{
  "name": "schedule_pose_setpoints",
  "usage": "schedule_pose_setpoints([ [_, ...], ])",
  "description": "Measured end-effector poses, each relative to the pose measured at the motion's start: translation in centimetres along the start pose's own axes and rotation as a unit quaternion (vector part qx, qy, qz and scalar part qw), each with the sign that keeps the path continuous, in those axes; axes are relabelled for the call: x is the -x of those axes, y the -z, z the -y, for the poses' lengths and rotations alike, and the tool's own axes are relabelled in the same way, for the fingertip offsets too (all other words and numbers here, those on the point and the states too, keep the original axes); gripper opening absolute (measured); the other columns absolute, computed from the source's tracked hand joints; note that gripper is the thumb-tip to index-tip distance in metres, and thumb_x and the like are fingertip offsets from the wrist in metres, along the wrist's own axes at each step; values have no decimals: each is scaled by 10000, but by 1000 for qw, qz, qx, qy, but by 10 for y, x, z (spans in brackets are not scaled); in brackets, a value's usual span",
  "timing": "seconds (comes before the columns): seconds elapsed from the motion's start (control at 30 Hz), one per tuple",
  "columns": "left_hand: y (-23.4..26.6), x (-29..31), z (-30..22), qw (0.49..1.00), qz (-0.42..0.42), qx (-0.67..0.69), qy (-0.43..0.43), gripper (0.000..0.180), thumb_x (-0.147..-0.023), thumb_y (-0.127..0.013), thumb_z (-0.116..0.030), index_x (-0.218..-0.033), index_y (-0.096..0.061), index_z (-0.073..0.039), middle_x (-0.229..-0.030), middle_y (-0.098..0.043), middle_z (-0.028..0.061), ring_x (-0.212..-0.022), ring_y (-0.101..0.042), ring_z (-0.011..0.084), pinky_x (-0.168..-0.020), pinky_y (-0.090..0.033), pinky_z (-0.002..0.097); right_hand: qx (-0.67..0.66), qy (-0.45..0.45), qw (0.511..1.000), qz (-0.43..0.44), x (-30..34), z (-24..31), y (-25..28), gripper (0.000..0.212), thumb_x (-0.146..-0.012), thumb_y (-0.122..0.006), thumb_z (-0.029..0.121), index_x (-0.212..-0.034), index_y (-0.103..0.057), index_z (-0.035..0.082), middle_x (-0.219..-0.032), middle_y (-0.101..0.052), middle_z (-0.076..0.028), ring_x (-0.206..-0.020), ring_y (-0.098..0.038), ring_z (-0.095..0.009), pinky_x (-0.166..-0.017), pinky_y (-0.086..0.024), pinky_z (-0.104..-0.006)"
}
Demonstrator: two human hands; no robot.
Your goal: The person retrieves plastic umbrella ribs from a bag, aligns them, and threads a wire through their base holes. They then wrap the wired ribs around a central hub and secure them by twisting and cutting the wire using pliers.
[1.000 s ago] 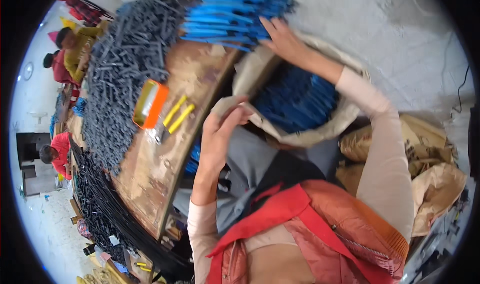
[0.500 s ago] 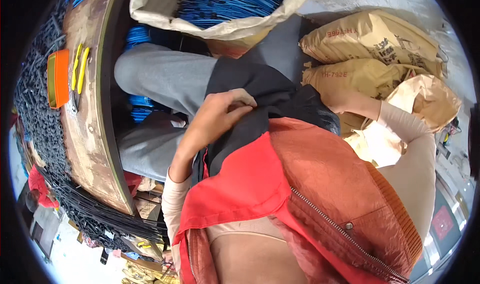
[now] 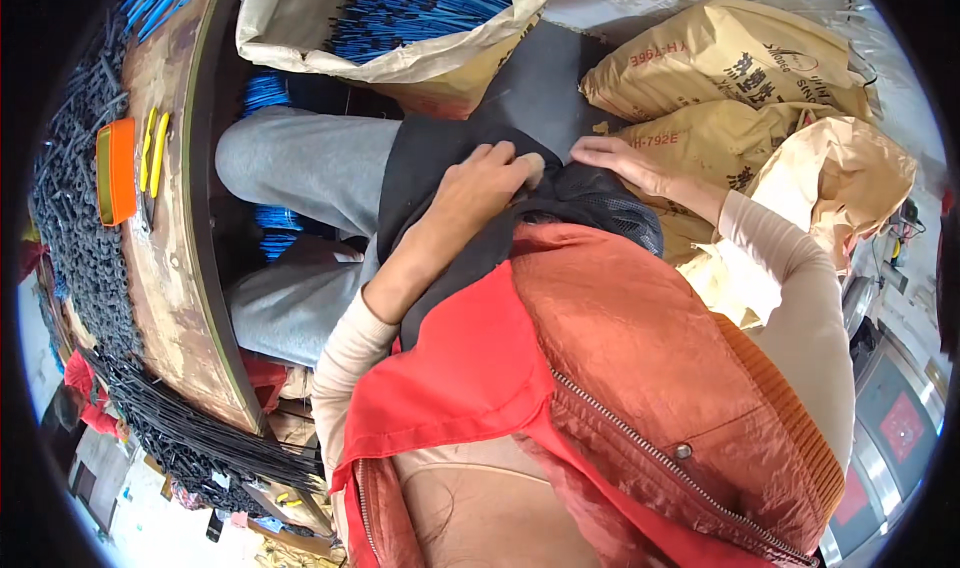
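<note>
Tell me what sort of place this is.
Probably a small workshop for sorting or assembling parts by hand: a worn wooden workbench heaped with small black parts, an open sack of blue rods, and tan paper sacks stacked beside the seat.

Up top, an open pale sack (image 3: pixel 400 63) brims with blue rods (image 3: pixel 420 3), and tan paper sacks (image 3: pixel 720 78) are piled at the right. Along the left, a worn wooden tabletop (image 3: pixel 170 268) carries an orange box (image 3: pixel 115 171) beside yellow pieces (image 3: pixel 155 153), with heaps of black rods (image 3: pixel 70 238) at its outer edge.
</note>
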State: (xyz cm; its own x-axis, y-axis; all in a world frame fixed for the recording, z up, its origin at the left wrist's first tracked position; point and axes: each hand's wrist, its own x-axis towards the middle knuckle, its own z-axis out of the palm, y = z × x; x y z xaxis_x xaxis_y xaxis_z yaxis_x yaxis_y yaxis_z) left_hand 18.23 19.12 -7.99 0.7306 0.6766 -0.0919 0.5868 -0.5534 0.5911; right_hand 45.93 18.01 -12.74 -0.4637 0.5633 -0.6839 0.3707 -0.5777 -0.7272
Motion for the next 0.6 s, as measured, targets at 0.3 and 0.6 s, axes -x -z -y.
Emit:
schedule_pose_setpoints([
  [0.3,-21,2,-2,997,-45,31,-55,258,-837,-548,-113,-1039,-626,-253,-939,-510,13,-961,-526,226,-749,-517,332,183,106,977,41,7,33,-8,245,-872,-655,244,-930,-614,10,-914,-611,-69,-897,-543,-148,-835,-414,-305],
  [0.6,-20,17,-3,992,-104,56,-32,179,-758,-697,-161,-933,-669,-174,-966,-575,4,-966,-528,225,-790,-507,337,135,127,980,-64,16,59,-31,183,-881,-642,108,-778,-533,3,-761,-486,-7,-751,-458,-102,-712,-375,-266],
])
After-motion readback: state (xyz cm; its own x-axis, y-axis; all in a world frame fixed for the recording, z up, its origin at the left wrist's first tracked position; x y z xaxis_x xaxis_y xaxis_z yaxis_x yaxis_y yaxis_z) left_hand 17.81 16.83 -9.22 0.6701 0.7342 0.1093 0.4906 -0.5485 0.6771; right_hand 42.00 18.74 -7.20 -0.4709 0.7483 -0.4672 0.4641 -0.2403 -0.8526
